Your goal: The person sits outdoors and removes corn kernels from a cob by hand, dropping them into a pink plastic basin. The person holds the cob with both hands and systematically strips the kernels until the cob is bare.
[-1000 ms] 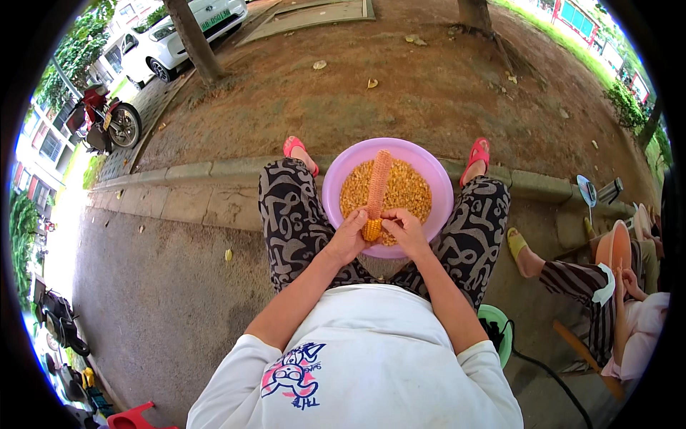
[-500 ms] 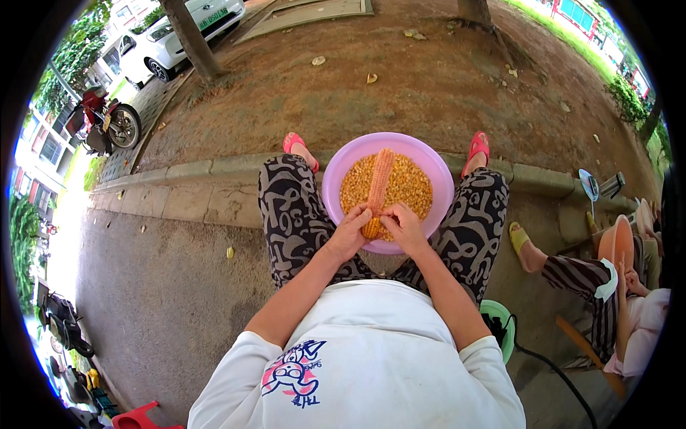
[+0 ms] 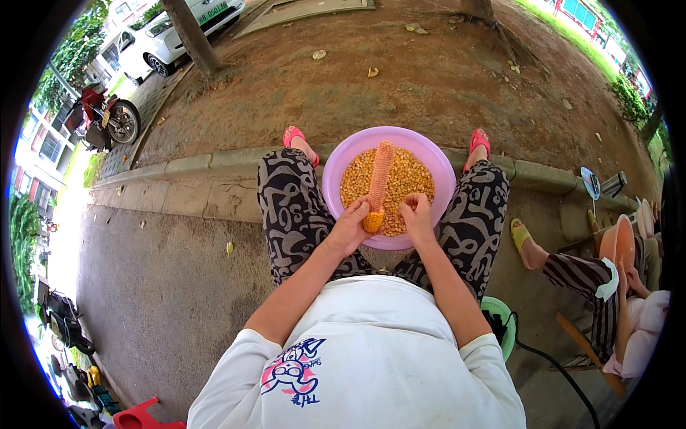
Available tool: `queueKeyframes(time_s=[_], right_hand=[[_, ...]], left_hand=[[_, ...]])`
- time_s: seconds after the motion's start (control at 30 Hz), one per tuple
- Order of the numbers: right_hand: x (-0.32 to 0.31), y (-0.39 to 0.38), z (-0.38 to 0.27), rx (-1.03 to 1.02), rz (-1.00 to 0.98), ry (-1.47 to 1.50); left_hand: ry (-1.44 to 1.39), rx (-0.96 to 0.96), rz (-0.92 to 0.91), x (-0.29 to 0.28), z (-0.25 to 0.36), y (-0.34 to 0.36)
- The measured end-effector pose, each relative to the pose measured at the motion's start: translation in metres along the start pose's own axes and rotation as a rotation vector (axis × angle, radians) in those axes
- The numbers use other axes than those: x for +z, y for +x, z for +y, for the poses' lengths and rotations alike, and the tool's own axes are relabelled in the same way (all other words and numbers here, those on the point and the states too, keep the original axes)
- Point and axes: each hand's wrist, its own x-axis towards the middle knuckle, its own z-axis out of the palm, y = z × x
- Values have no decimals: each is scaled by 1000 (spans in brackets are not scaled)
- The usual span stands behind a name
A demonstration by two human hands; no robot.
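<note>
A pink plastic basin full of loose yellow corn kernels sits between my legs. My left hand is wrapped round the lower end of a corn cob, which points up and away from me over the basin. Most of the cob is bare and pinkish, with yellow kernels left on its lower end. My right hand is just right of the cob, apart from it, its fingertips curled together over the kernels; whether they hold anything I cannot make out.
A co-worker sits at the right with an orange basin. A green tub with a dark hose is by my right hip. A curb runs past my feet. A motorbike and white car stand back left; a red stool is lower left.
My right hand has come away from the cob to the right. The kerneled lower end of the cob shows more fully. My left hand still grips it.
</note>
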Motion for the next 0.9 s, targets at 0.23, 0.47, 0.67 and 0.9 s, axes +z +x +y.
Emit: queueKeyframes(time_s=[0.23,0.47,0.67,0.9], right_hand=[[0,-6,-16,-2,-353,44],[2,-11,-28,-67,-410,7],[1,-9,-22,-115,-397,22],[2,-11,-25,-369,-325,-240]], left_hand=[[-71,-5,-7,4,4,-1],[97,4,6,-2,1,-1],[4,10,-5,2,2,-1],[-2,26,-57,-3,0,0]])
